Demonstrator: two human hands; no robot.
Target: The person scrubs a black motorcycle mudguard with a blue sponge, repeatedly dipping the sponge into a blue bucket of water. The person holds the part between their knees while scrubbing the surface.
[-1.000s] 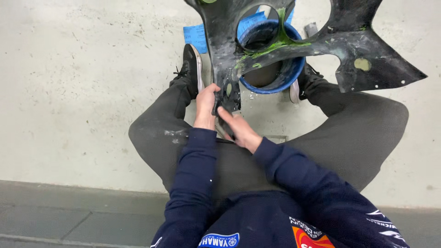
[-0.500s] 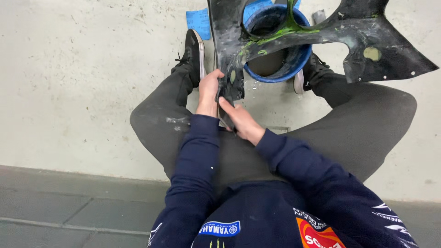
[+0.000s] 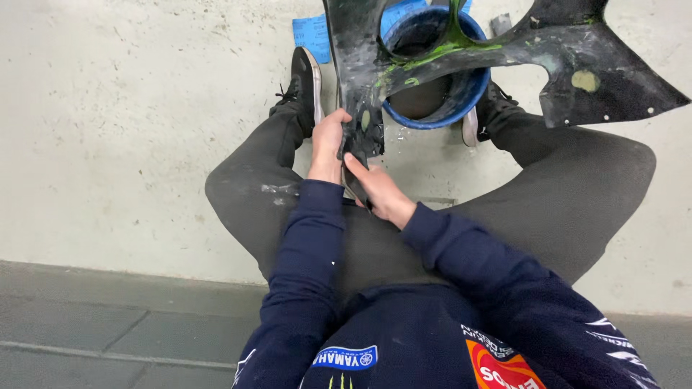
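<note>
A large black plastic body panel (image 3: 577, 57) with cut-outs and green smears lies across my lap and over a blue bucket (image 3: 472, 94). My left hand (image 3: 328, 148) grips the panel's near lower tip from the left side. My right hand (image 3: 382, 191) presses flat against the same tip from below, with a dark sheet or pad under its fingers; what exactly it holds is hard to tell. I sit on the floor with my knees spread and both navy sleeves reaching forward.
The bucket stands between my black shoes (image 3: 306, 79) on a pale concrete floor (image 3: 108, 122). A blue sheet (image 3: 311, 34) lies behind the bucket. A dark tiled strip (image 3: 108, 324) runs along the near edge.
The view has shifted so the panel and bucket sit higher in the frame. My hands stay on the panel's lower tip, with the right hand sliding slightly along it.
</note>
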